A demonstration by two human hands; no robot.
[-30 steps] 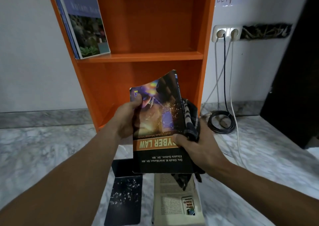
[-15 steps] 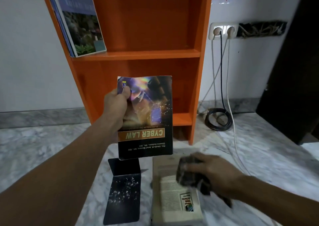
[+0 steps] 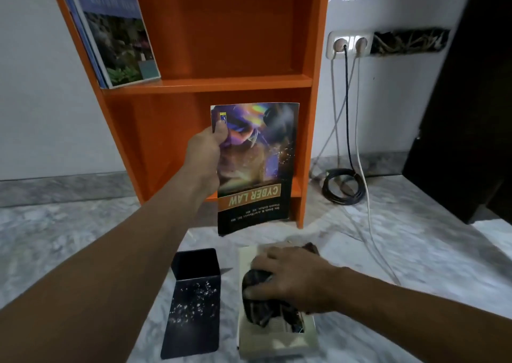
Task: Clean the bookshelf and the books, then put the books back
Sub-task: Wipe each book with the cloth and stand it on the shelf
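**Cyber Law book held before the lower bay, cloth down on the next book**

The left grip (image 3: 206, 157) pinched the upside-down Cyber Law book (image 3: 257, 174) by one corner, thumb on the cover, holding it at 12 o'clock in front of the orange bookshelf (image 3: 221, 84), not yet on a shelf. The right grip (image 3: 288, 279) grasped a dark cloth (image 3: 255, 282) and pressed it on a pale book (image 3: 277, 340) lying on the floor at 5 o'clock, with a black bookend (image 3: 194, 301) just beside it at 7 o'clock. The risk, as I judged it: a one-corner pinch could let the soft cover sag, crease or slip, and the book could be shelved title-down.
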